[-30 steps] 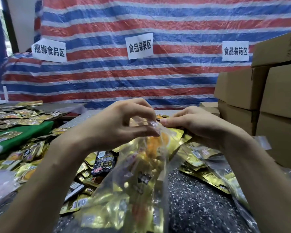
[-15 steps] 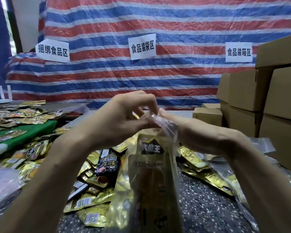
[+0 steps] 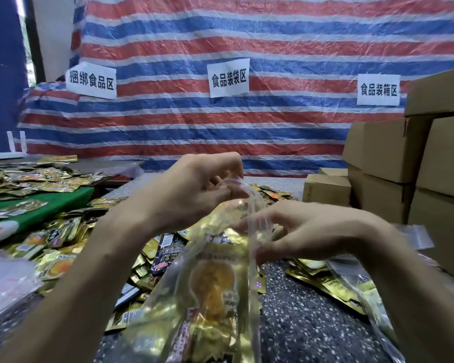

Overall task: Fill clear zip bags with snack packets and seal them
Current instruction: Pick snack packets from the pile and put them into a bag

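Head view, the only one: holding a clear zip bag (image 3: 250, 260) upright over the speckled table (image 3: 304, 326), already stuffed with gold snack packets (image 3: 210, 286), pinching its top strip with the left hand (image 3: 194, 195) and pinching the plastic just below the mouth with the right hand (image 3: 307, 231). Looks filled, but cannot tell whether sealed along the whole zip. Leaves plenty to do, judging by the heaps of loose packets (image 3: 55, 247) all round and the empty bags (image 3: 414, 235) at far right.
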`<state>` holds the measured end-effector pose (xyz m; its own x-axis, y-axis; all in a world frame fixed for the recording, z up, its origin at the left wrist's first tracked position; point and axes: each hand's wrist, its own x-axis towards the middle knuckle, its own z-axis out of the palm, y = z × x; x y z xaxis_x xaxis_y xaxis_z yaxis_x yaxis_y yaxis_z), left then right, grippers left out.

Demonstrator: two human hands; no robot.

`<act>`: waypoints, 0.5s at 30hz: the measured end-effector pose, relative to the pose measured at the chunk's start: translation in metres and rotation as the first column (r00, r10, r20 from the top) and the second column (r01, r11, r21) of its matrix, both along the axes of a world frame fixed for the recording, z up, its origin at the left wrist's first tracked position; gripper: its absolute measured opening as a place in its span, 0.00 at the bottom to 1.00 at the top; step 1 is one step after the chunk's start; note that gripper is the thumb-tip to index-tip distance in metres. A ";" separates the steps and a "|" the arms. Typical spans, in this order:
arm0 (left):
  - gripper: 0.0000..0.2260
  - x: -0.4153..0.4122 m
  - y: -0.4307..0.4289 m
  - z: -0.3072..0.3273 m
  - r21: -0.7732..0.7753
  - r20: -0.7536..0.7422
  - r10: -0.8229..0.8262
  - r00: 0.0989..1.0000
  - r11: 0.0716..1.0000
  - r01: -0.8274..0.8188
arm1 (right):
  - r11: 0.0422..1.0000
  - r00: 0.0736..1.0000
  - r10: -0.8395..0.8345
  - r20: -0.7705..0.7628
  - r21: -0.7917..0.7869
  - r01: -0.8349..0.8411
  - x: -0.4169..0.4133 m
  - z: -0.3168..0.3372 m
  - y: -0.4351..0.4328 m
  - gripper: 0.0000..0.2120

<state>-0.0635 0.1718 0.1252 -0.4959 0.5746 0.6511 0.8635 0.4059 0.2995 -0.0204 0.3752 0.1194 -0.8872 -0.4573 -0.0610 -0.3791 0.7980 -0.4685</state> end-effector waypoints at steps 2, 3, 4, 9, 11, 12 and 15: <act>0.16 0.002 -0.002 0.001 0.012 0.006 -0.021 1.000 1.000 0.021 | 0.997 1.000 0.003 -0.008 -0.071 -0.003 0.003 0.002 0.000 0.16; 0.16 0.004 -0.003 0.002 0.016 0.020 -0.025 1.000 1.000 0.024 | 0.996 1.000 0.016 -0.026 -0.087 -0.018 0.004 0.004 0.000 0.14; 0.15 0.004 -0.003 0.002 0.011 0.035 -0.023 0.999 1.000 0.023 | 0.995 0.998 0.028 -0.047 -0.089 -0.032 0.004 0.004 0.000 0.14; 0.10 0.001 0.003 -0.002 -0.052 0.088 -0.017 0.996 0.998 0.022 | 0.994 0.993 0.080 -0.084 -0.073 -0.086 0.004 0.007 -0.001 0.13; 0.19 0.002 0.004 -0.001 -0.025 0.127 -0.038 0.991 0.999 0.041 | 0.980 0.985 0.062 -0.159 -0.177 -0.090 0.006 0.012 0.005 0.07; 0.23 0.002 0.002 0.000 -0.019 0.145 -0.029 0.989 0.999 0.032 | 0.965 0.977 0.050 -0.208 -0.241 -0.101 0.008 0.015 0.009 0.05; 0.25 -0.004 -0.011 0.003 -0.051 0.244 0.010 0.970 0.999 0.003 | 0.916 0.944 0.005 -0.329 -0.377 -0.136 0.014 0.023 0.018 0.08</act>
<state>-0.0674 0.1611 0.1283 -0.6384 0.6018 0.4798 0.7652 0.4289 0.4801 -0.0061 0.3929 0.1427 -0.7940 -0.4481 0.4109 -0.6067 0.5416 -0.5819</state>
